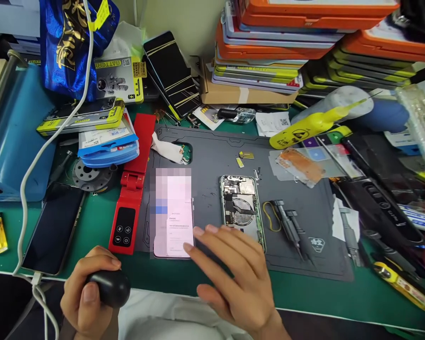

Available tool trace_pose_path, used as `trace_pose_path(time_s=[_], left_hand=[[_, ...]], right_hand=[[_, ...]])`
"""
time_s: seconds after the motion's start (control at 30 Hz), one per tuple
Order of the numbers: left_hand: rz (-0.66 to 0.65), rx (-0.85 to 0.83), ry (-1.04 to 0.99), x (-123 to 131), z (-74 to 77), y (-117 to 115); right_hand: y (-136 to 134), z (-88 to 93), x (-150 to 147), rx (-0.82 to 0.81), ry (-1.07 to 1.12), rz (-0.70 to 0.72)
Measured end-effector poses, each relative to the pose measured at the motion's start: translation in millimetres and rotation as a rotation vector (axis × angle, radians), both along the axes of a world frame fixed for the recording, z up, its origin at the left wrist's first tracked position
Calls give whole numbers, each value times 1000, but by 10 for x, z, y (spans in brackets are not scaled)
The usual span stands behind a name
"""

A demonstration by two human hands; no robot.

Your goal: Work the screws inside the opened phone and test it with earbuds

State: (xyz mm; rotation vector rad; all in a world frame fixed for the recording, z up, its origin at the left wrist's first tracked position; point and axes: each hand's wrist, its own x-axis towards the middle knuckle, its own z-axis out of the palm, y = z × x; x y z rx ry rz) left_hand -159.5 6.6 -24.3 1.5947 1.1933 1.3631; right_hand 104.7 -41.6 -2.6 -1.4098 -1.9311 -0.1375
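My left hand [88, 295] is wrapped around a smooth black rounded bulb [109, 287] in front of the bench edge. What lies on its underside is hidden. With fingers stretched out and spread, my right hand [237, 278] hovers at the lower right of a smartphone with a lit pinkish screen [180, 236]. The index fingertip is over that screen; whether it touches I cannot tell. Part of the screen is blurred out. Right of it lies an opened phone [242, 208], its inner parts bare, with its lower part partly behind my right fingers.
Both phones lie on a grey work mat [208, 156]. A red folding lamp [127, 203] stands left, beside a dark phone [55, 229]. Screwdrivers [290, 226], a yellow bottle [308, 130] and a yellow cutter [403, 283] lie right. Orange boxes [311, 19] are stacked behind.
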Motion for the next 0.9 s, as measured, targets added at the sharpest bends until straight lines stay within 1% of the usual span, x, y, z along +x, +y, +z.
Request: trace_pose_path(time_s=[0.13,0.27,0.4,0.47,0.6,0.63,0.7,0.9], left_hand=[[-44,96,-27,64,56,49],[-43,81,-6,85,88,57],[-25,68,3,71,77,28],[-23,63,0,69,70,20],[-25,61,-20,71,60,19],[-24,64,-26,71,57,20],[-17,69,-26,72,50,22],[8,89,-25,68,12,17]], right_hand=[[-39,-28,32,-1,-34,125],[-41,-62,40,-20,-18,198],[-24,-83,42,-52,-16,226],[-19,-86,41,-58,-20,184],[-21,-69,39,-18,-13,-60],[-22,-63,39,-11,-3,-97],[-24,-54,38,-15,12,-115],[-34,-60,46,-59,-10,-101]])
